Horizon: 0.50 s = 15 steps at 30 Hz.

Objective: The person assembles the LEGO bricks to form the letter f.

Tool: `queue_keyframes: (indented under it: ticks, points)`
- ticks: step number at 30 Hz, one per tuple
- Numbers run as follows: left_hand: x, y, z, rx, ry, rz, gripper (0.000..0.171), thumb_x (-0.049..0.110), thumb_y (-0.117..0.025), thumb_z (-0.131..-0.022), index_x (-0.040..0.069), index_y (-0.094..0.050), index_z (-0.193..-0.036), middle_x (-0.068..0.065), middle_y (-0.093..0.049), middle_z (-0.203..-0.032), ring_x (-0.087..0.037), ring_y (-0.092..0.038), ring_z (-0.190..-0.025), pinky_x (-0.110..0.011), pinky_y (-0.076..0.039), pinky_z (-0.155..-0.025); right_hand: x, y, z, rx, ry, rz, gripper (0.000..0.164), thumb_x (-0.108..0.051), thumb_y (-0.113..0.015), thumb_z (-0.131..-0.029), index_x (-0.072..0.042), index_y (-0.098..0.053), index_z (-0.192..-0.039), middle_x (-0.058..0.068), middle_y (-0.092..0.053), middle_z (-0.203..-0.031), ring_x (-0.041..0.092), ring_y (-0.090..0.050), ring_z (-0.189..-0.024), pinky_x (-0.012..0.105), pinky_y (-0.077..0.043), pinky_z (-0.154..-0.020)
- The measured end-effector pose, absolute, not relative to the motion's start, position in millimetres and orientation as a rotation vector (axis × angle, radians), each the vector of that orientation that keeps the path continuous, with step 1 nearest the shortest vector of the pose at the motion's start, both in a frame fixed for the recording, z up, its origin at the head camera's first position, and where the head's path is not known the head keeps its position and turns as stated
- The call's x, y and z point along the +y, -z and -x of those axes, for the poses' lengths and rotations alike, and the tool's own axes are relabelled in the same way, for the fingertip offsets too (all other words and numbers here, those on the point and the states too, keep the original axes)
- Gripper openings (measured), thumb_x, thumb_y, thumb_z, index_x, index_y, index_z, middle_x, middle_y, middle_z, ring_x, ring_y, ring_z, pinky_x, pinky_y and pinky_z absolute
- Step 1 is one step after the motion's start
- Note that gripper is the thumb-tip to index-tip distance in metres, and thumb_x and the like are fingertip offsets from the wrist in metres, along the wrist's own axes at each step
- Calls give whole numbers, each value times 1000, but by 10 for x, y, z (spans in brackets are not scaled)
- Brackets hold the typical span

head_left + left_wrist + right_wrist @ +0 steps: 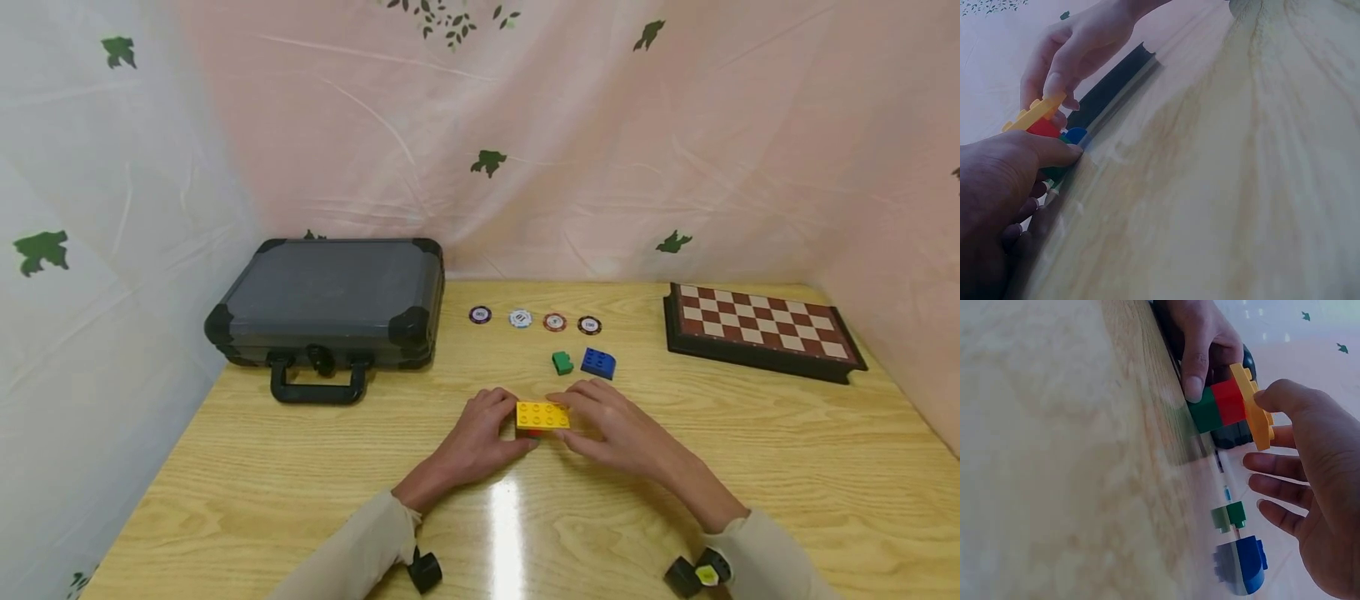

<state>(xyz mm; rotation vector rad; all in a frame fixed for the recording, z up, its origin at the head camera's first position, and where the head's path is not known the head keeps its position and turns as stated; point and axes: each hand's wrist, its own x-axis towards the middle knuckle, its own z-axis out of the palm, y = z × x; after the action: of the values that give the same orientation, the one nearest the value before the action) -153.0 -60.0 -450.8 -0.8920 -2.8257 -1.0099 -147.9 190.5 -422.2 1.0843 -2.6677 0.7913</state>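
Observation:
A small stack of toy building bricks stands on the table between both hands. At its top lies a flat yellow brick (543, 415), over a red brick (1230, 402) and a green brick (1204, 413) at the bottom. My left hand (480, 440) grips the stack low, its thumb against the green brick. From the other side, my right hand (613, 427) pinches the yellow brick at its right end between thumb and index finger, the other fingers spread. Just beyond the hands lie a smaller green brick (562, 362) and a blue brick (598, 363) with a rounded end.
A dark grey case (330, 292) with black corners and handle stands at the back left. Several poker chips (520, 318) lie in a row near the cloth backdrop (570, 200). A folded checkered board (761, 325) sits at the back right of the wooden table (300, 517).

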Motion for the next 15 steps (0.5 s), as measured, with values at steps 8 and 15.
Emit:
queue_keyframes:
  ticks: [8, 15]
  points:
    - [-604, 4515, 1526, -2836, 1009, 877, 37, 30, -83, -89, 8, -68, -114, -3, -62, -117, -22, -53, -105, -41, -44, -94, 2004, 4206, 1549, -2638, -830, -1030, 40, -23, -80, -93, -6, -70, -128, 4, -66, -119, 20, -59, -110, 46, -55, -90]
    - [-598, 4514, 1530, -2843, 1021, 868, 35, 30, -83, -89, 9, -69, -113, -3, -62, -118, -22, -53, -107, -41, -43, -96, 2100, 4246, 1664, -2550, -834, -984, 35, -10, -80, -90, -2, -71, -123, 6, -66, -116, 22, -57, -107, 48, -55, -86]
